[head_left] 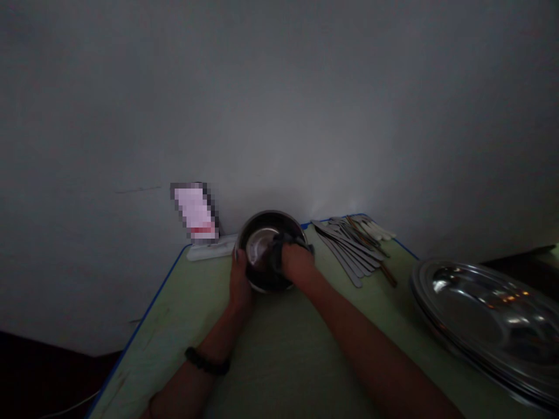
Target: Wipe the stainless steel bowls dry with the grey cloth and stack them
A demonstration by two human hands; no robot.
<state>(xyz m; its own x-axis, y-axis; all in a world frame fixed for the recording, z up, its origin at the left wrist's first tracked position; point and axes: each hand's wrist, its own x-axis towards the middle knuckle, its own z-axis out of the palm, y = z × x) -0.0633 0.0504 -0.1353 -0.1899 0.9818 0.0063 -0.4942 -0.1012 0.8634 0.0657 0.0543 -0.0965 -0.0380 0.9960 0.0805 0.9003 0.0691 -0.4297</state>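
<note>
A round metal bowl (262, 240) is tipped toward me near the back of the table, its shiny inside showing. Its left rim is gripped by my left hand (240, 279), with the thumb on the near edge and the other fingers hidden behind the wall. My right hand (294, 259) reaches into the bowl and presses a dark cloth (279, 247) against the inner right side. Most of the right fingers are covered by the cloth. A dark band circles my left wrist.
Several metal knives (349, 253) lie fanned out right of the bowl, with other cutlery and white-handled pieces (378, 227) behind. Stacked oval metal trays (471, 308) stand at the right. A blurred-out phone (194, 212) leans near the wall on the left. The green table (262, 361) has blue edging.
</note>
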